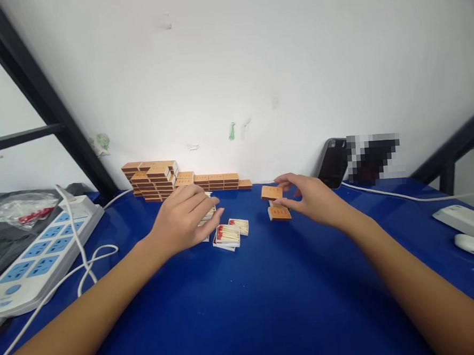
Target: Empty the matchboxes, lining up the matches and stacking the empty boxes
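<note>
The wall (198, 67) is bright, the table (237, 311) softly shadowed, and a patch (374, 158) at right pixelated

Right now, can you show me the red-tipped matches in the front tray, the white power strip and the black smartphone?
Red-tipped matches (229, 235): head view, middle of the sticks.
White power strip (46, 248): head view, on a blue socket panel.
Black smartphone (331, 165): head view, on its dark broad face.

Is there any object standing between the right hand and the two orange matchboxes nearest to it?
Nothing visible stands between the right hand and those two orange matchboxes; the hand is right at the upper one. The open match trays lie aside, near the left hand.
</note>
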Available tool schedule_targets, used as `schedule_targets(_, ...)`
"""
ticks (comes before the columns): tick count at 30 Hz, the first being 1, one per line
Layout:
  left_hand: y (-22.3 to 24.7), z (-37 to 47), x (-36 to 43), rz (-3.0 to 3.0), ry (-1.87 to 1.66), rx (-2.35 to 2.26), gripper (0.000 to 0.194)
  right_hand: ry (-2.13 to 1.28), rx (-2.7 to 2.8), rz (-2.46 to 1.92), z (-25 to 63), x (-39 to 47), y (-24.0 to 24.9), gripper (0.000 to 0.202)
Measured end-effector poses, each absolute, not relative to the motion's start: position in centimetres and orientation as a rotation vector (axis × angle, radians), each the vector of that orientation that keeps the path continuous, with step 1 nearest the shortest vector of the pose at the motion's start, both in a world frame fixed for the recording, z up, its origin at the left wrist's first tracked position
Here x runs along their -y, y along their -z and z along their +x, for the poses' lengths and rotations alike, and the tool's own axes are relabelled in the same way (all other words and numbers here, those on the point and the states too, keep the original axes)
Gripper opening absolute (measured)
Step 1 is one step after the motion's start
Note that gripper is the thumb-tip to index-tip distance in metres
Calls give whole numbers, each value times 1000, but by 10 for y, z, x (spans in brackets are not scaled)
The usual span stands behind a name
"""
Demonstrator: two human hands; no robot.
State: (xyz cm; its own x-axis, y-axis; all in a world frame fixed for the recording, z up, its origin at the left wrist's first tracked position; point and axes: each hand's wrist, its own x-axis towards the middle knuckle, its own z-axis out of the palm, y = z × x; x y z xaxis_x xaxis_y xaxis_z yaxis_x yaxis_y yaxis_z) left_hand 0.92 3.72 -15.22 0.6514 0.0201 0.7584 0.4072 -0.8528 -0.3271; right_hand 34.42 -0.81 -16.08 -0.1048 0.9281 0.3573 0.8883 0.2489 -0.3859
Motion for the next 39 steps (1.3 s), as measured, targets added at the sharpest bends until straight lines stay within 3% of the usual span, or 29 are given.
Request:
schedule_targets(3,154,16,-27,-2565,1050,455,43,-205,1974,-1413,308,25,153,44)
schedule_targets(5,155,20,-22,-2657,1034,460,53,-250,2032,-1295,287,35,154,35)
schedule_targets(10,158,22,-20,-2722,1135,397,30,-261,2053,-1124,266,44,165,24)
schedule_targets(21,156,27,-18,-2775,1418,529,33,-586,1746,-1164,260,46,166,37)
schedule_targets(31,164,23,-25,-2776,1311,515,45,-970,1528,-1249,258,45,160,42)
schedule_targets(39,161,17,-32,-2865,1345,897,40,-853,1312,-1385,284,23,167,47)
